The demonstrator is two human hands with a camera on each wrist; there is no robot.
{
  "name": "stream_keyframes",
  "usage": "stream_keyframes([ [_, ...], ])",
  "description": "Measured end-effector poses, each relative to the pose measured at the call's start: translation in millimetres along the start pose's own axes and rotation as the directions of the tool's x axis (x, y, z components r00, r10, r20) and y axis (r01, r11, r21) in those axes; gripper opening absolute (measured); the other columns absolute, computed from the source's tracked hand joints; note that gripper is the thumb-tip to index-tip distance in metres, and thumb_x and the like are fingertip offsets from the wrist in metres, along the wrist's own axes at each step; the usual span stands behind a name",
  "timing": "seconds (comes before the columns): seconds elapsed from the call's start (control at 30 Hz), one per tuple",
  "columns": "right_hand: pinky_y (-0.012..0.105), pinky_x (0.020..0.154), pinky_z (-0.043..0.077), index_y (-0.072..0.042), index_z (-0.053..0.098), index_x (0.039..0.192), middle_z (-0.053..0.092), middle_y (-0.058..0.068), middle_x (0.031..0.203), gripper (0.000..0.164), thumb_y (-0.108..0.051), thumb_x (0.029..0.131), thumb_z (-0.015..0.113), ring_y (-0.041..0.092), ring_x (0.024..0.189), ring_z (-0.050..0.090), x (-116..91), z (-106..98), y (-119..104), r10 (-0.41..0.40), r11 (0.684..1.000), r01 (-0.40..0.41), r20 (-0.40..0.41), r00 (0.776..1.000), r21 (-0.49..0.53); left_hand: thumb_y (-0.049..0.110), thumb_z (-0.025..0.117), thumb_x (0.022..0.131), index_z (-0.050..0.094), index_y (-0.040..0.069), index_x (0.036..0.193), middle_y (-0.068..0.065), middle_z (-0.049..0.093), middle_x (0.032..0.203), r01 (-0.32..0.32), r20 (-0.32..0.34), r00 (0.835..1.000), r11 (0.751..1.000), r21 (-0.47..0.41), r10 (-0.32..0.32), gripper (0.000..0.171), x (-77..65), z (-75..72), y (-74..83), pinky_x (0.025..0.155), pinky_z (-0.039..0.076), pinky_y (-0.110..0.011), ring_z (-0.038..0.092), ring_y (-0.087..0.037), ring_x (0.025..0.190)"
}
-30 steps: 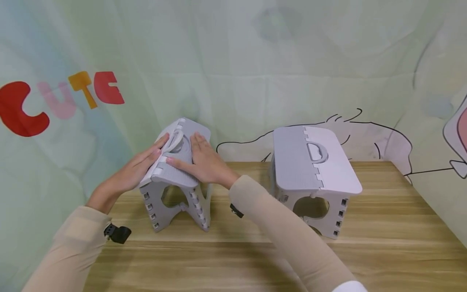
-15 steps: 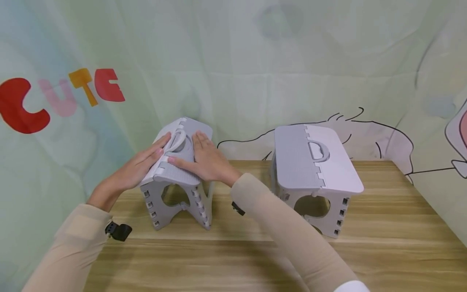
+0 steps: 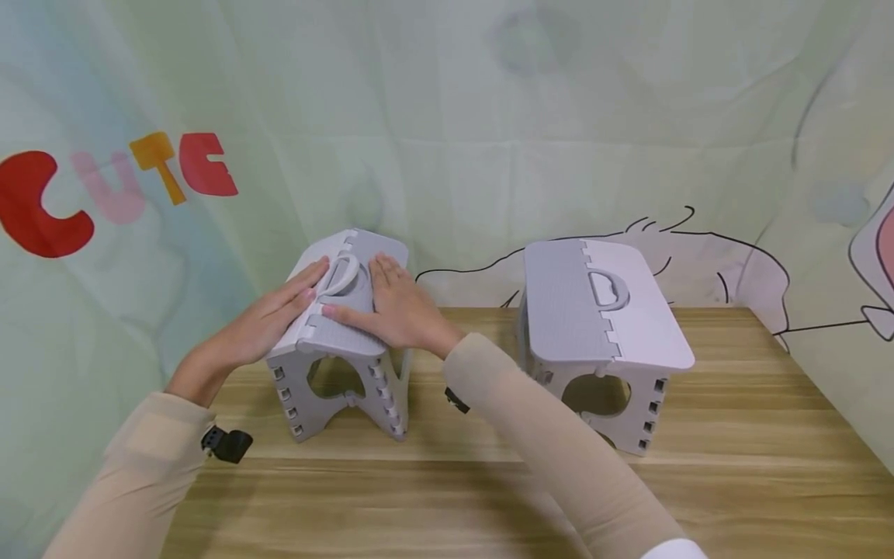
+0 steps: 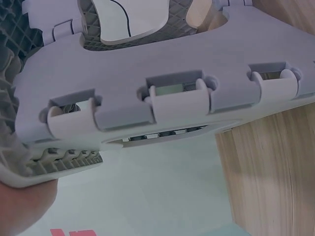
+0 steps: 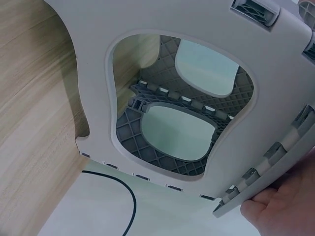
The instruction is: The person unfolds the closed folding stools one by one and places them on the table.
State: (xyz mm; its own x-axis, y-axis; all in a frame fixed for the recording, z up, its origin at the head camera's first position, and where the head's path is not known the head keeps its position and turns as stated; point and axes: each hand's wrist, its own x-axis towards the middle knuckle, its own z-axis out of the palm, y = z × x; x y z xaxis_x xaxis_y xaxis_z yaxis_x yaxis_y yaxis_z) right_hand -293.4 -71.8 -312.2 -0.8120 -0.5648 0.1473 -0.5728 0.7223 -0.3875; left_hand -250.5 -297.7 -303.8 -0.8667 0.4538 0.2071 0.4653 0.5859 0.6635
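Note:
On the left of the head view stands a grey and white plastic folding stool (image 3: pixel 338 337), its two top panels meeting in a shallow ridge and its legs spread. My left hand (image 3: pixel 251 326) lies with extended fingers along the white panel. My right hand (image 3: pixel 401 310) rests flat on the grey panel, thumb reaching toward the hinge. Between them the loop handle (image 3: pixel 344 276) sticks up from the ridge. The left wrist view shows the stool's hinged side (image 4: pixel 187 64); the right wrist view shows a leg panel (image 5: pixel 93 98) with a large opening.
A second folding stool (image 3: pixel 566 303) of the same kind stands flat-topped to the right. Both are on a wood-grain table (image 3: pixel 363 497). A printed curtain (image 3: pixel 461 186) with coloured letters hangs close behind and along the left side.
The left stool's top has flattened slightly, its ridge lower and its grey panel shifted a little to the right. Both hands stay on the panels. The right stool stays in place.

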Motion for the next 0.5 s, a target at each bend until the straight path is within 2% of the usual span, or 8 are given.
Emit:
stream_keyframes([
  [0.5, 0.028, 0.121, 0.002, 0.002, 0.010, 0.158, 0.009, 0.015, 0.165, 0.110, -0.080, 0.090, 0.037, 0.022, 0.152, 0.004, -2.4, -1.3, 0.3, 0.000, 0.997, 0.000, 0.007, 1.000, -0.077, 0.023, 0.036, 0.110, 0.016, 0.014, 0.160, -0.009, 0.008, 0.167, 0.047, 0.034, 0.998, 0.993, 0.104, -0.051, 0.055, 0.9, -0.3, 0.8, 0.113, 0.012, -0.071, 0.005, -0.034, 0.151],
])
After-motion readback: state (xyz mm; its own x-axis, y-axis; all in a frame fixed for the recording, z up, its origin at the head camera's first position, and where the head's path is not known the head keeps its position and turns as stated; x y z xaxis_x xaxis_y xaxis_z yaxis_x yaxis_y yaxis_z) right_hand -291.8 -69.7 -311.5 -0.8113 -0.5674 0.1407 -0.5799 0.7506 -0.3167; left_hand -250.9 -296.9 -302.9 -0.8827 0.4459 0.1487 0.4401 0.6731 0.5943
